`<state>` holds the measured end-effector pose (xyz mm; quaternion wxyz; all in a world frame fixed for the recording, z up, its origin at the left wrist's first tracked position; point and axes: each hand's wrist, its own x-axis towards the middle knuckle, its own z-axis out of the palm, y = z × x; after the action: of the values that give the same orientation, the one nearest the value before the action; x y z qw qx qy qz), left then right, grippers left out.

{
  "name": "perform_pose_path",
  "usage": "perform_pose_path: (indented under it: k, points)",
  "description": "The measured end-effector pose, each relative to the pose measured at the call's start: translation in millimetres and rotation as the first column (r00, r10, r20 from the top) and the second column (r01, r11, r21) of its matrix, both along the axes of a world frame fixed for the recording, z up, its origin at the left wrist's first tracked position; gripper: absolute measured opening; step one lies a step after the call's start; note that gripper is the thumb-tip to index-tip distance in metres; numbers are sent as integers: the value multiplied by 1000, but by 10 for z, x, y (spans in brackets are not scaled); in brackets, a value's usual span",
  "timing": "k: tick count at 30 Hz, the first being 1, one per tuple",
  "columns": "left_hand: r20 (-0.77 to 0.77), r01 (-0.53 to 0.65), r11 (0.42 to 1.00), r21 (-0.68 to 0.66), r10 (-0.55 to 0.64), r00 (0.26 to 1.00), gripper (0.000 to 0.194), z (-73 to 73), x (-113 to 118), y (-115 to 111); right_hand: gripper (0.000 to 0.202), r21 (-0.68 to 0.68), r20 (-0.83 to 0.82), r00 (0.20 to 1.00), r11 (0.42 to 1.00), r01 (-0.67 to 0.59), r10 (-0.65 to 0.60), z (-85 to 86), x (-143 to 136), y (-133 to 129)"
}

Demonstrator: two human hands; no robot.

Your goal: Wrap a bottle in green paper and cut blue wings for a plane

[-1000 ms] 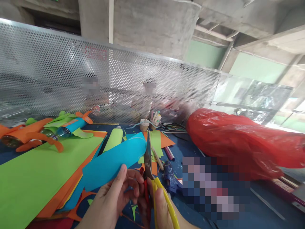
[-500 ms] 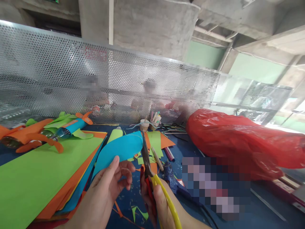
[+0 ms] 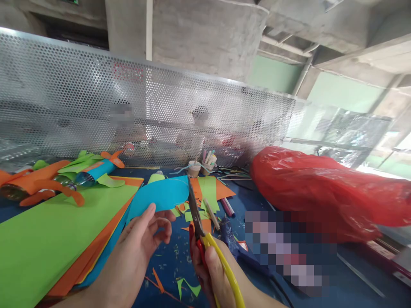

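Observation:
A blue paper piece (image 3: 163, 192) with a rounded end is pinched between the thumb and fingers of my left hand (image 3: 141, 239). My right hand (image 3: 215, 265) is wrapped round scissors (image 3: 197, 218) with one yellow and one red handle. The scissor blades point up and away from me, their tips at the right end of the blue paper. Beneath and beyond the paper lie green and orange scraps (image 3: 208, 192) on the dark blue table (image 3: 180, 265).
Stacked coloured sheets (image 3: 64, 226) lie left, with paper-wrapped bottles (image 3: 99, 169) behind. Cups of pens (image 3: 209, 164) stand before a perforated metal screen (image 3: 192, 98). A blue glue gun (image 3: 231, 239) and a red plastic bag (image 3: 314, 188) are on the right.
The blue paper and my left hand have shifted slightly left. The scissor tips have also moved a little left, staying at the paper's right end.

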<state>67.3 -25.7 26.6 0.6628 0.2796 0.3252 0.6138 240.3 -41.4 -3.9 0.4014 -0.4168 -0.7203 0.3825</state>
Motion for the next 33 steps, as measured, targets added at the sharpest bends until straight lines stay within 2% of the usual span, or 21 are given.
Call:
perform_pose_path:
  k: [4, 12, 16, 22, 27, 33]
  points:
    - [-11, 4, 1000, 3, -4, 1000, 21, 22, -36, 34, 62, 18, 42, 999, 1000, -25, 25, 45, 21, 0]
    - [-35, -137, 985, 104, 141, 989, 17, 89, -96, 167, 62, 44, 102, 988, 992, -117, 112, 162, 28, -3]
    - [-103, -143, 973, 181, 163, 981, 16, 92, -117, 206, 62, 43, 139, 977, 985, -169, 161, 214, 24, 1]
    - [-211, -154, 963, 221, 202, 956, 14, 58, -134, 232, 56, 43, 203, 944, 961, -273, 260, 246, 58, -1]
    - [-307, -108, 963, 248, 184, 934, 14, 31, -122, 222, 60, 23, 214, 942, 963, -268, 257, 190, 57, 24]
    - [-349, -108, 959, 263, 199, 916, 15, 5, -97, 212, 64, -2, 195, 950, 969, -247, 243, 178, 38, 33]
